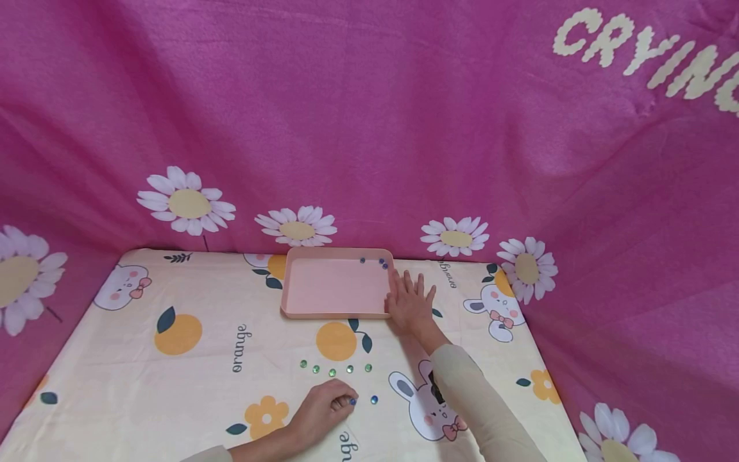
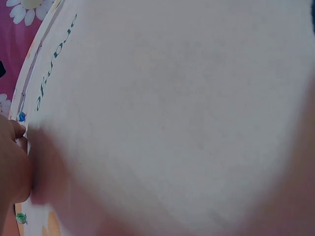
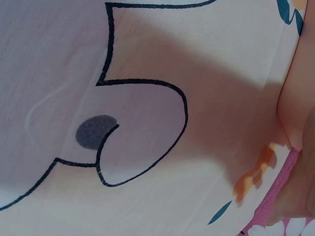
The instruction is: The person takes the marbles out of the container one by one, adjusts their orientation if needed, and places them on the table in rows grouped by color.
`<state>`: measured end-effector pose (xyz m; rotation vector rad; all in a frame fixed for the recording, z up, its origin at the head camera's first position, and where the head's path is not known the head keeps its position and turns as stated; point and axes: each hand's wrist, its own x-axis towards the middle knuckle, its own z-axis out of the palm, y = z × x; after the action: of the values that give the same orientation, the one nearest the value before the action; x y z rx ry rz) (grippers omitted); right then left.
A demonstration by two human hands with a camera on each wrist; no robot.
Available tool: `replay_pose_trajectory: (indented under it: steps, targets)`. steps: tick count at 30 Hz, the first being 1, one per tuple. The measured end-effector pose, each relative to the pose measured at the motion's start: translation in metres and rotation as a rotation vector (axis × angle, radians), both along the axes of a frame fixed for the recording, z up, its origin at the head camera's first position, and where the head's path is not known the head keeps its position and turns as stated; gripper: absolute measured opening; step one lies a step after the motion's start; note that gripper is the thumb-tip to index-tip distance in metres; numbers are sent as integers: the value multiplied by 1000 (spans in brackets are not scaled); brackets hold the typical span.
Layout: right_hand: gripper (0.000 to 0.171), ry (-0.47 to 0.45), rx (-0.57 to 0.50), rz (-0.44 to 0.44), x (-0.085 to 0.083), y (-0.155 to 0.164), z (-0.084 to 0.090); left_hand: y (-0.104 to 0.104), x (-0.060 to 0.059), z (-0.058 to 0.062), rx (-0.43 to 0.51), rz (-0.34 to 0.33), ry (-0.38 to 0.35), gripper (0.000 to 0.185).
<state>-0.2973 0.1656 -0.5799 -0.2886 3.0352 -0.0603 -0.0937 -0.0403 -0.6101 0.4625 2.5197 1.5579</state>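
In the head view my left hand [image 1: 324, 410] is low over the table, fingers curled, with a small shiny blue gem [image 1: 353, 401] at the pinch of thumb and forefinger. A second blue gem [image 1: 374, 400] lies just right of it on the cloth. Beyond this hand runs a row of several green gems [image 1: 331, 373]. My right hand [image 1: 411, 305] rests with spread fingers at the right side of a shallow pink tray [image 1: 337, 316]. Three dark blue gems [image 1: 382, 261] sit near that tray's far right corner. The right wrist view catches only part of the right hand [image 3: 295, 189] beside the tray wall [image 3: 298, 83].
A cream cloth [image 1: 213, 398] printed with oranges, flowers and rabbits covers the table. Pink curtains [image 1: 369, 128] with daisies stand behind the tray and along both sides. The right sleeve [image 1: 479, 398] crosses above a printed rabbit.
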Motion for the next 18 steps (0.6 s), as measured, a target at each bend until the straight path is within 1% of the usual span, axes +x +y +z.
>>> replay_pose_trajectory:
  steps: [4, 9, 18]
  targets:
    - [67, 9, -4, 1, 0, 0, -1, 1, 0, -1, -3, 11, 15, 17]
    - [68, 8, 3, 6, 0, 0, -2, 2, -1, -1, -31, 15, 27, 18]
    - [67, 11, -8, 5, 0, 0, 0, 4, -1, 3, -77, 23, 36, 18]
